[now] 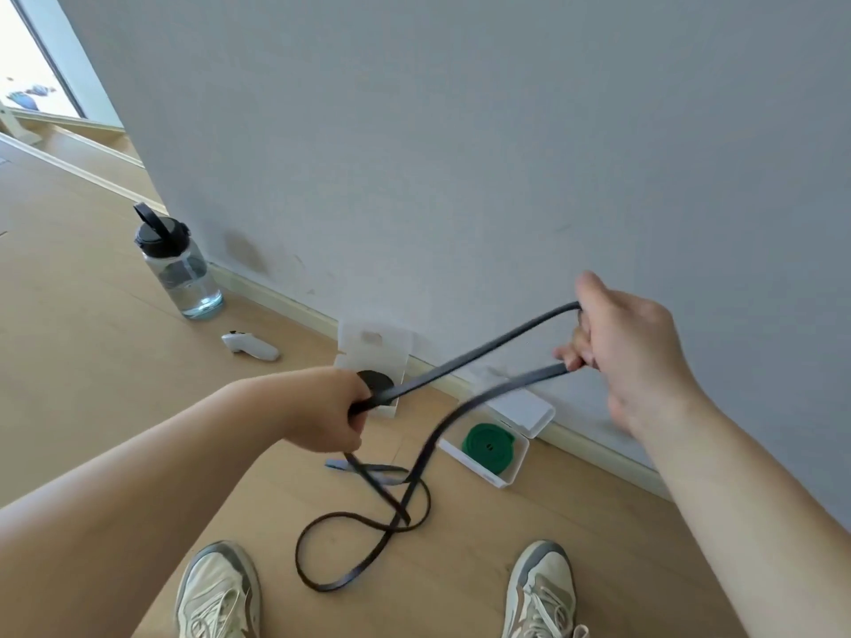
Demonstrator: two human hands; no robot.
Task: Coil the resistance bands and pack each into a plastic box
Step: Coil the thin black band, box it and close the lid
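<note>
Now | left hand [322,412] clenches grey band [460,361] | right hand [631,352] pinches it | coil [373,379] half-hidden

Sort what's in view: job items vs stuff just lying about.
Job: grey band, gripped by left hand and right hand; blue band on floor; open black-coil box; open green-coil box.
Lying about: water bottle; white controller.
</note>
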